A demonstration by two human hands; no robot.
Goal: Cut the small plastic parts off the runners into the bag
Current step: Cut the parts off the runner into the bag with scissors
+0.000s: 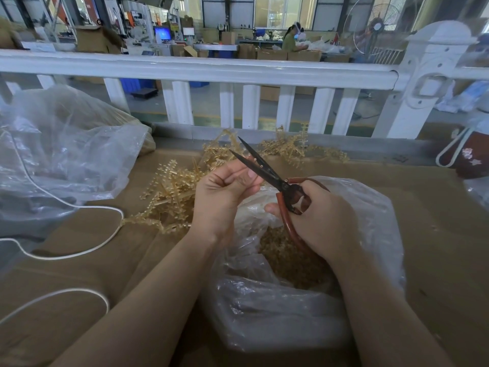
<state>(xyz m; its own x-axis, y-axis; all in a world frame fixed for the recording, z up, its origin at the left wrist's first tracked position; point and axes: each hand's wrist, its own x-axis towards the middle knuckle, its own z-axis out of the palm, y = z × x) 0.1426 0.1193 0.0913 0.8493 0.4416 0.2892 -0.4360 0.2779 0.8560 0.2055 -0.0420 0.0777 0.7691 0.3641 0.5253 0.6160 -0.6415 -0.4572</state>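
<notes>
1. Above the open clear bag (370,223) on the brown cardboard tabletop (436,234), both bare hands work close together.
2. The right hand (325,221) grips the red handles of the scissors (275,181), fingers curled through and around the loops.
3. The dark blades stand parted in a narrow V, their tips pointing up and away to the left.
4. The left hand (222,194) is curled, thumb and fingertips pinching a thin piece that lies against the blades; it is too small to tell whether it is a runner or a cut part.
5. Inside the bag, beneath the hands, lies a heap of small tan parts (288,258).
6. A loose pile of tan runners (174,189) with their little side branches is spread on the cardboard behind and left of the hands, reaching toward the far edge of the table.
7. More runners (291,149) lie along that far edge, just beyond the scissor tips.
8. A large crumpled clear bag (66,154) sits at the left, well apart from the hands.
9. A white cord (87,207) loops across the cardboard in front of it.
10. A white railing (211,67) runs across behind the table.
11. Beyond it is a workshop floor with cardboard boxes (95,39).
</notes>
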